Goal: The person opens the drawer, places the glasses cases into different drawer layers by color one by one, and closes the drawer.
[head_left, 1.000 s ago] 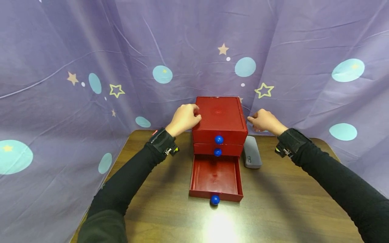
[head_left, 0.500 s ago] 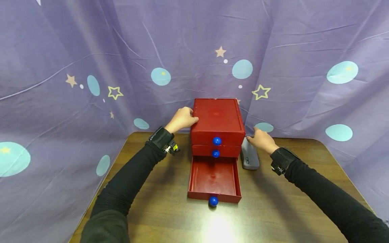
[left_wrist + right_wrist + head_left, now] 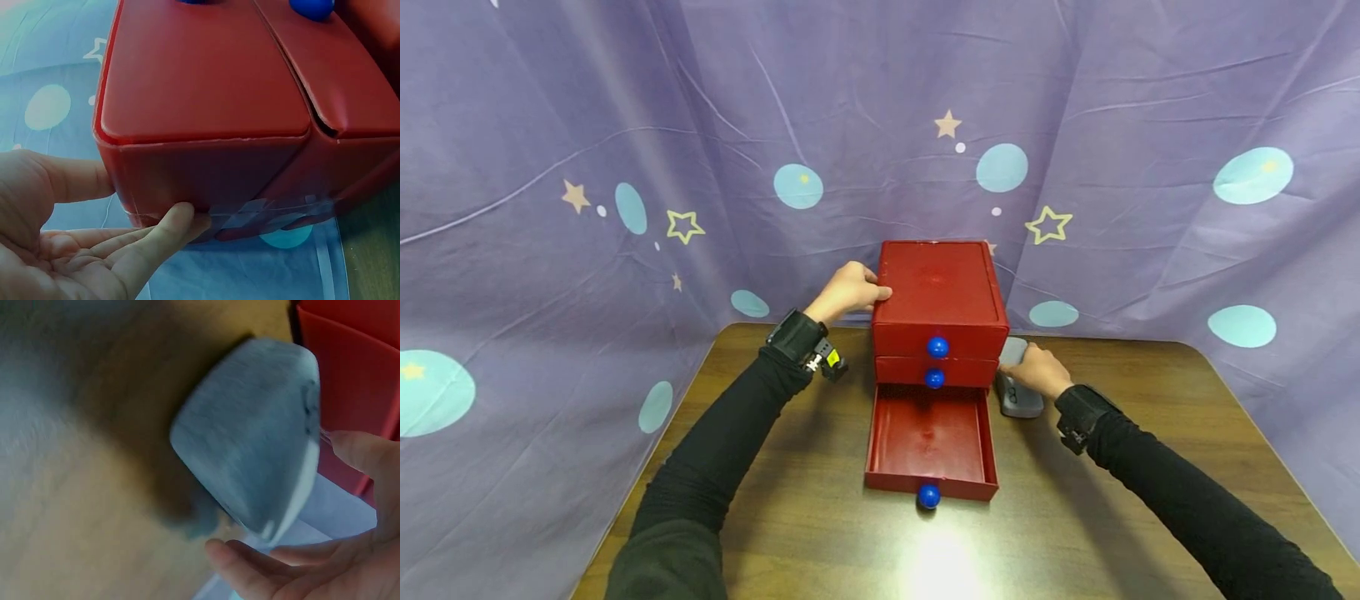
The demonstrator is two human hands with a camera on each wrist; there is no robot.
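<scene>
A red chest of small drawers (image 3: 936,287) with round blue knobs stands on the table, its bottom drawer (image 3: 929,433) pulled out with nothing in it. My left hand (image 3: 850,290) rests at the top left edge of the chest. In the left wrist view, its thumb lies along the top and its fairly straight fingers (image 3: 178,219) touch the side. A grey glasses case (image 3: 250,431) lies against the right side of the chest. Over it is my right hand (image 3: 1039,371), thumb at one long side and fingers at the other, with a gap visible between fingertips and case.
The wooden table (image 3: 805,508) reaches back to a purple curtain (image 3: 880,108) printed with stars and ovals. The open drawer juts toward the front, its blue knob (image 3: 928,497) closest to me.
My right hand has come down from beside the chest's top onto the glasses case. My left hand has stayed at the chest's edge, its fingers now straighter. The chest and case have not moved.
</scene>
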